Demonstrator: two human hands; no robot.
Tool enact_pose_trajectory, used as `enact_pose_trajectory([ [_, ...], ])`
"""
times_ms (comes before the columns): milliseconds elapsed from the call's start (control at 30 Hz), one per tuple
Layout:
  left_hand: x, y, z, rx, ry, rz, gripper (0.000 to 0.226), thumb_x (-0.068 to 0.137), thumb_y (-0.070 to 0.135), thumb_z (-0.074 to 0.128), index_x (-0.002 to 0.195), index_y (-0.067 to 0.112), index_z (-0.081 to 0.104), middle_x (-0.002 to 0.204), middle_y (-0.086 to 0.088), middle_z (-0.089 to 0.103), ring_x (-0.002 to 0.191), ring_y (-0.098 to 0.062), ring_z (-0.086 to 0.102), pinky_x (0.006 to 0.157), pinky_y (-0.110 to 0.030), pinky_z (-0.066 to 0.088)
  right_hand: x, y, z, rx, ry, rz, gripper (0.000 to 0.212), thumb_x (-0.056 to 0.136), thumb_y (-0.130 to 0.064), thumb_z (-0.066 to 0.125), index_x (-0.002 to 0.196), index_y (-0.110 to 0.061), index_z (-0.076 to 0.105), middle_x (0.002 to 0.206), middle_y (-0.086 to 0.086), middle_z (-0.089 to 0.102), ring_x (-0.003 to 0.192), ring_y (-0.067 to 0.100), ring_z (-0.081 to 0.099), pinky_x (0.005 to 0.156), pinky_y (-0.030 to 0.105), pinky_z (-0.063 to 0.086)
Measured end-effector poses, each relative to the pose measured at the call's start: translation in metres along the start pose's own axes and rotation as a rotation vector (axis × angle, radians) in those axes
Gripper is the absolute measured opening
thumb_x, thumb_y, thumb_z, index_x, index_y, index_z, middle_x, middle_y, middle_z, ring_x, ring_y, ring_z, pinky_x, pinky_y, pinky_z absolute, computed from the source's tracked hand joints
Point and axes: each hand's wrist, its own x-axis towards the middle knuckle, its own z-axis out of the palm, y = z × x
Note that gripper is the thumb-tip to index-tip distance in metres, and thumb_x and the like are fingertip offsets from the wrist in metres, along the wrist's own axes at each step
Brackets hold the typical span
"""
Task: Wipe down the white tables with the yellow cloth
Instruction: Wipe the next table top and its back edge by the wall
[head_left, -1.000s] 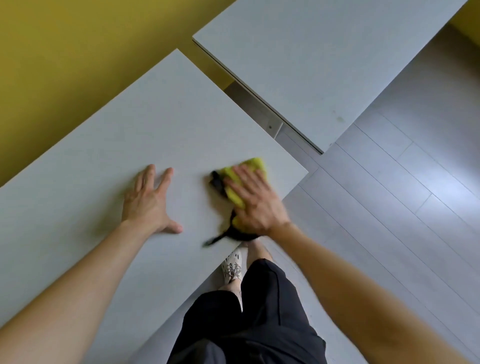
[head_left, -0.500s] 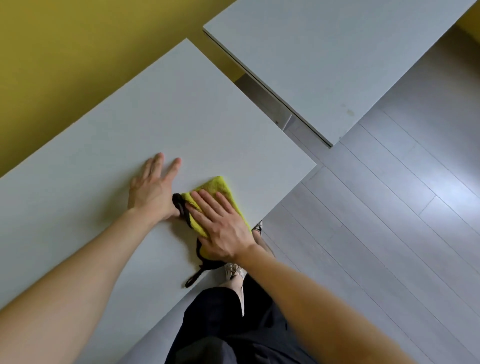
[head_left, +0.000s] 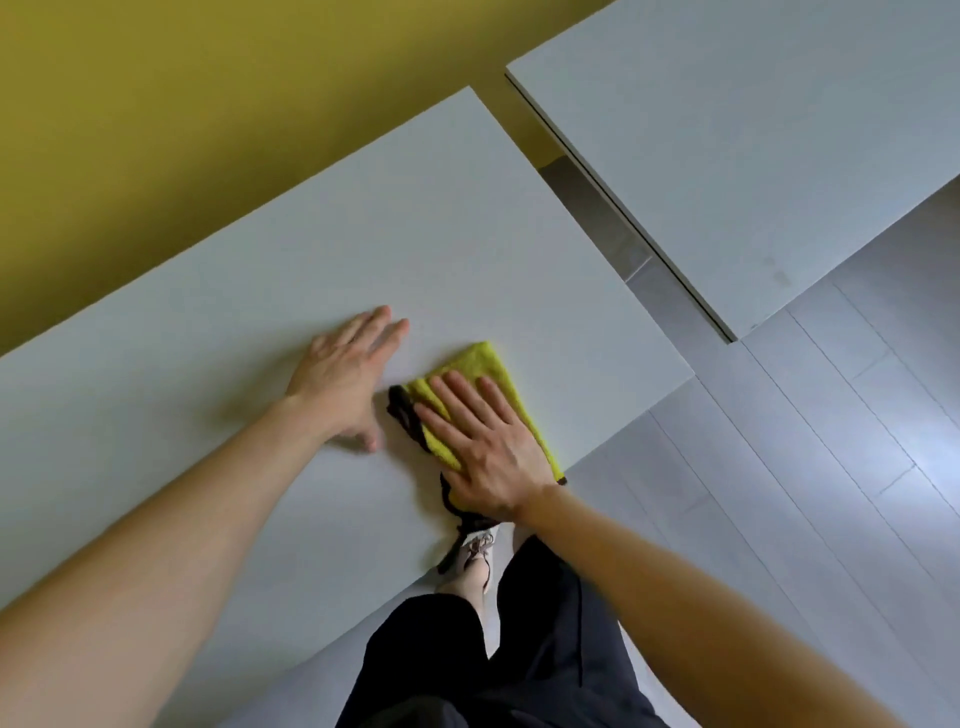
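Observation:
A yellow cloth (head_left: 480, 366) with a black trim lies flat on the near white table (head_left: 363, 249), close to its front edge. My right hand (head_left: 485, 441) presses flat on the cloth with fingers spread, covering most of it. My left hand (head_left: 345, 371) rests palm down on the bare tabletop just left of the cloth, holding nothing. A second white table (head_left: 753, 130) stands to the upper right, apart from the first by a narrow gap.
A yellow wall (head_left: 182, 130) runs behind the near table. Grey plank floor (head_left: 805, 467) spreads to the right. My legs in black shorts (head_left: 493, 660) and a shoe (head_left: 475, 551) stand at the table's front edge. A faint smudge marks the second table near its corner.
My right hand slid the cloth left toward my left hand, then back to the right a little. My left hand stayed planted on the table.

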Motion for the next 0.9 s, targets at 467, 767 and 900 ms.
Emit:
enact_pose_trajectory([
  [467,0.001,-0.026,0.022,-0.182,0.043,-0.186,0.173,0.038,0.073,0.100,0.171,0.039,-0.005,0.181,-0.002,-0.015,0.169,-0.026,-0.006,0.129,-0.055,0.028,0.108,0.064,-0.022,0.015,0.207,0.435,0.077,0.098,-0.045,0.048,0.170,-0.025,0.034,0.182,0.004,0.015,0.169,0.028,0.007,0.136,0.055,0.006],
  [767,0.004,-0.022,0.022,-0.185,0.005,-0.214,0.170,0.042,0.067,0.100,0.170,0.034,-0.006,0.178,-0.007,-0.017,0.168,-0.031,-0.006,0.127,-0.058,0.029,0.033,0.107,-0.069,-0.050,-0.197,-0.193,0.085,0.097,-0.031,0.059,0.173,-0.039,0.020,0.183,-0.002,0.009,0.169,0.021,-0.001,0.134,0.066,0.004],
  [900,0.010,-0.020,0.004,-0.320,-0.010,-0.211,0.112,0.073,0.057,0.090,0.166,0.034,0.031,0.173,-0.004,0.022,0.161,-0.029,0.024,0.121,-0.048,0.036,0.011,0.116,-0.096,0.216,0.048,0.292,0.059,0.104,-0.044,0.065,0.157,-0.025,0.052,0.155,0.004,0.060,0.145,0.028,0.054,0.116,0.052,0.048],
])
